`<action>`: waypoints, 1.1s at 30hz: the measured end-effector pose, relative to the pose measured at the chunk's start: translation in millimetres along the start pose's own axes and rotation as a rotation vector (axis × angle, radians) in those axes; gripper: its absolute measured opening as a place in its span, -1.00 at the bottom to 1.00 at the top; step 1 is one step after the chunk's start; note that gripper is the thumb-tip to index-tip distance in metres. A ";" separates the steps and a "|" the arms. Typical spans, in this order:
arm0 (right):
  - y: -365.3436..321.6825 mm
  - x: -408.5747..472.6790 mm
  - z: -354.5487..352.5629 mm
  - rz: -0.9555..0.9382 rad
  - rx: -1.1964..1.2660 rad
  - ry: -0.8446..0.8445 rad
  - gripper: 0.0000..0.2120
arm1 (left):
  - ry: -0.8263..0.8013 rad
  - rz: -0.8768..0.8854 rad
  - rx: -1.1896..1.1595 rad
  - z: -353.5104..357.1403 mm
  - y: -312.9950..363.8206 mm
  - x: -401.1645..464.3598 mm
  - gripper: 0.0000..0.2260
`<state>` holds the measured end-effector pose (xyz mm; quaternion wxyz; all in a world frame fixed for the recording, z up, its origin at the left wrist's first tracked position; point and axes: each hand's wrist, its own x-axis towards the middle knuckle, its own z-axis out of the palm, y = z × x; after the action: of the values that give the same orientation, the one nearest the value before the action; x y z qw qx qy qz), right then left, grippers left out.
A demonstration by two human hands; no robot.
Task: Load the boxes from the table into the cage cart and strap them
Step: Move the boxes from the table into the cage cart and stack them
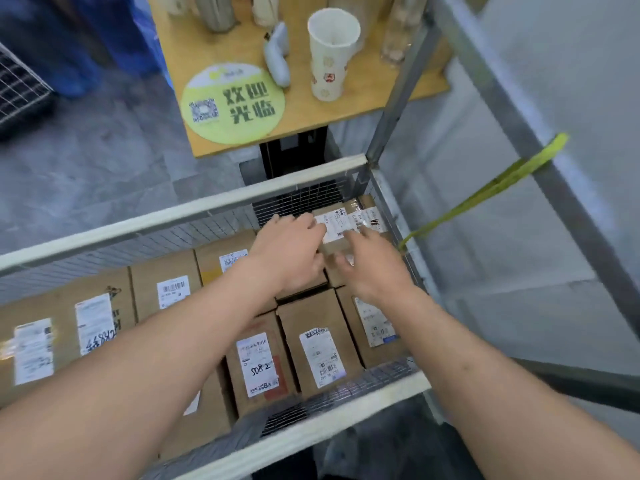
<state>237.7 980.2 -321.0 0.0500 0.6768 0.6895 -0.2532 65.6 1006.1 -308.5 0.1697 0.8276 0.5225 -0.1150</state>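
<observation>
I look down into the cage cart [180, 211], whose floor is packed with several cardboard boxes bearing white shipping labels. Both my hands reach into the cart's far right corner. My left hand [289, 251] lies with spread fingers on the left part of a small labelled box [349, 220] there. My right hand [372, 268] touches the same box's near edge, fingers extended. A green strap [485, 192] hangs from the cart's right frame bar down toward that corner.
A wooden table [346, 112] stands just beyond the cart with a white paper cup [330, 53], a round green sign [233, 103], a white handheld device [277, 57] and bottles. Wire mesh lines the cart walls. Grey floor lies left.
</observation>
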 end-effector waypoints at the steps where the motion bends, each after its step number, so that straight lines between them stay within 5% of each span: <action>1: -5.9 -13.8 -12.5 -0.003 -0.008 0.000 -0.53 | 0.006 -0.003 0.004 -13.3 4.0 -12.4 -0.55; 21: -60.6 -271.9 -212.6 -0.107 -0.085 0.256 -0.49 | 0.267 0.111 0.048 -224.3 118.1 -222.9 -0.43; 33: -60.0 -352.7 -277.2 0.168 -0.001 0.505 -0.48 | 0.365 0.410 0.072 -297.7 152.7 -237.0 -0.41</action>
<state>283.9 778.1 81.5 -0.1024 0.7734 0.6215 -0.0709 106.2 869.3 75.8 0.0627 0.9286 0.3617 0.0543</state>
